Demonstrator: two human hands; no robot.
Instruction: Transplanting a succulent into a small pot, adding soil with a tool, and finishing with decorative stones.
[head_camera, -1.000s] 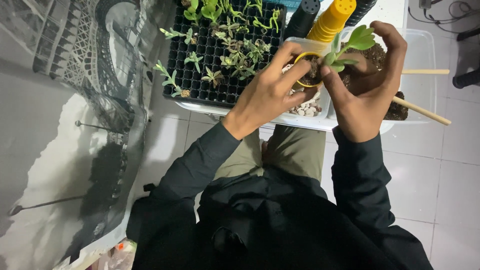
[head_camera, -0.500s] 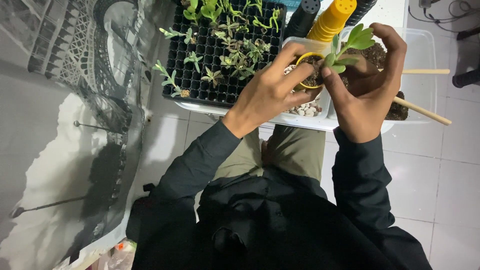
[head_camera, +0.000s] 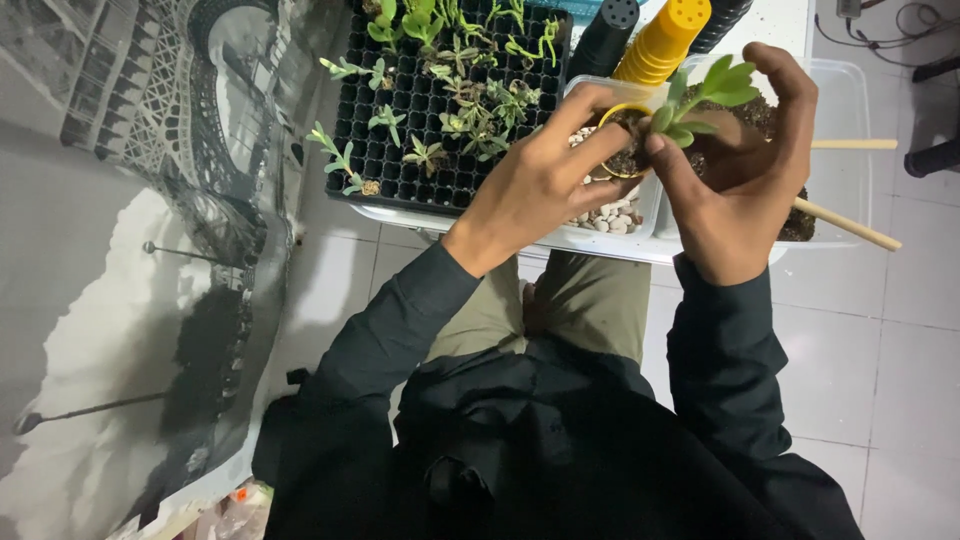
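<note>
Left hand (head_camera: 540, 185): grip closed on the yellow pot (head_camera: 622, 140).
Right hand (head_camera: 740, 175): pinches the cutting (head_camera: 695, 95).
Risk: a hard press may snap the stem or spill soil.

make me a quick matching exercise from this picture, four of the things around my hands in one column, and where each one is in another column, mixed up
Things:
1. small yellow pot
2. black seedling tray
3. white pebbles
4. wooden stick

Places:
A. in a clear tub below the left hand
B. pinched between both hands, the right hand steadying its green cutting
C. jutting out past the right hand, over the soil tub
D. left of the hands, holding many small plants

Pairs: 1-B, 2-D, 3-A, 4-C
</note>
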